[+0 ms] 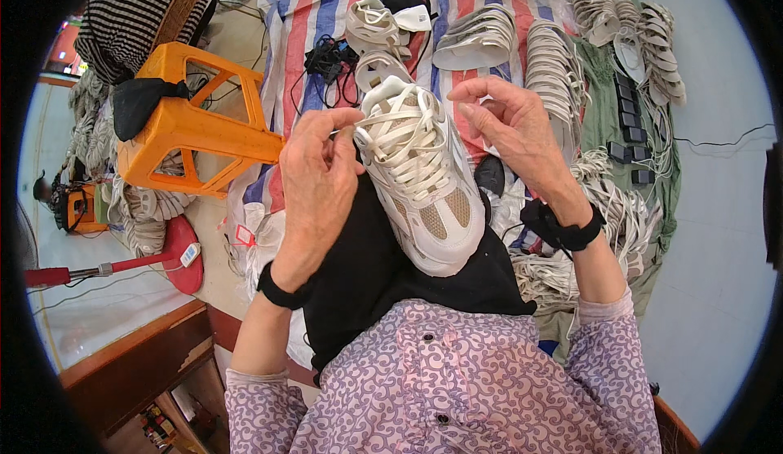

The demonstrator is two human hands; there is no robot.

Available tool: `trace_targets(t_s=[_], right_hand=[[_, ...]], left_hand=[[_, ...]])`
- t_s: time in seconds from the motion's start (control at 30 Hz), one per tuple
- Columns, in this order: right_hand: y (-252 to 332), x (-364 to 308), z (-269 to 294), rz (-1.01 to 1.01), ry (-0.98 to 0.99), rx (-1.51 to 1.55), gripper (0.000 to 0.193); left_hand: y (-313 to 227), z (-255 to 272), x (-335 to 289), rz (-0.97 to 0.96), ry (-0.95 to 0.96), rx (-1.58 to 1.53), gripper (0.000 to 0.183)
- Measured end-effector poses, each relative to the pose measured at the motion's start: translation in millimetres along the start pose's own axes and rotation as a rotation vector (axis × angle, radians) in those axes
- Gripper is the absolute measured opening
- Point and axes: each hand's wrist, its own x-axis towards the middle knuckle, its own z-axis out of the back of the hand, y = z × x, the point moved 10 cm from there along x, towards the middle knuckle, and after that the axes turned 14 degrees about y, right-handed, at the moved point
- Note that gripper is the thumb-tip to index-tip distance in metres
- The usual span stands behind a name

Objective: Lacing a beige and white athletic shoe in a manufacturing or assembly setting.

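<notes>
A white and beige sneaker (444, 230) rests on the black cloth (351, 250) over my lap, its toe toward me. Cream shoelaces (414, 140) criss-cross loosely over its tongue. My left hand (318, 168) is at the left side of the shoe's opening, thumb and index finger pinched on the shoelace by the top eyelets. To the right of the shoe, my right hand (514, 128) hovers with thumb and index finger apart and nothing visible between them. Both wrists wear black bands.
An orange plastic stool (192, 119) stands at left. Stacked shoe uppers (481, 38) lie on the striped sheet (314, 13) ahead, with a tangle of black cables (330, 62). Bundled laces (616, 201) and black box-shaped devices (628, 111) are at right. A red round base (183, 254) stands at lower left.
</notes>
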Motion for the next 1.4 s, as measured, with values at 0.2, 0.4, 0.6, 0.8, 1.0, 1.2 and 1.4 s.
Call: trace_targets(t_s=[0.2, 0.4, 0.6, 0.8, 1.0, 1.2, 1.4], right_hand=[[24.1, 18.0, -25.8, 0.244, 0.134, -0.406, 0.02], [21.8, 26.2, -31.6, 0.289, 0.219, -0.472, 0.015], [12.9, 28.8, -29.7, 0.238, 0.314, -0.354, 0.011], [8.9, 33.0, -30.1, 0.197, 0.34, -0.23, 0.008], [3.5, 35.0, -31.6, 0.161, 0.338, -0.089, 0.006], [-1.5, 36.8, -33.2, 0.13, 0.354, -0.005, 0.006], [13.9, 37.1, -42.9, 0.099, 0.413, -0.071, 0.012]], left_hand=[[-9.0, -19.9, 8.0, -0.11, 0.149, 0.233, 0.014], [-6.9, -23.8, 13.2, -0.127, 0.174, 0.271, 0.012], [-2.0, -25.4, 13.0, -0.135, 0.168, 0.207, 0.01], [4.9, -30.7, 12.2, -0.022, 0.193, 0.061, 0.008], [-9.0, -33.8, 12.7, -0.033, 0.161, 0.06, 0.007], [18.6, -26.4, 15.7, 0.136, 0.267, -0.086, 0.019], [12.4, -35.4, 10.3, 0.042, 0.399, -0.253, 0.035]])
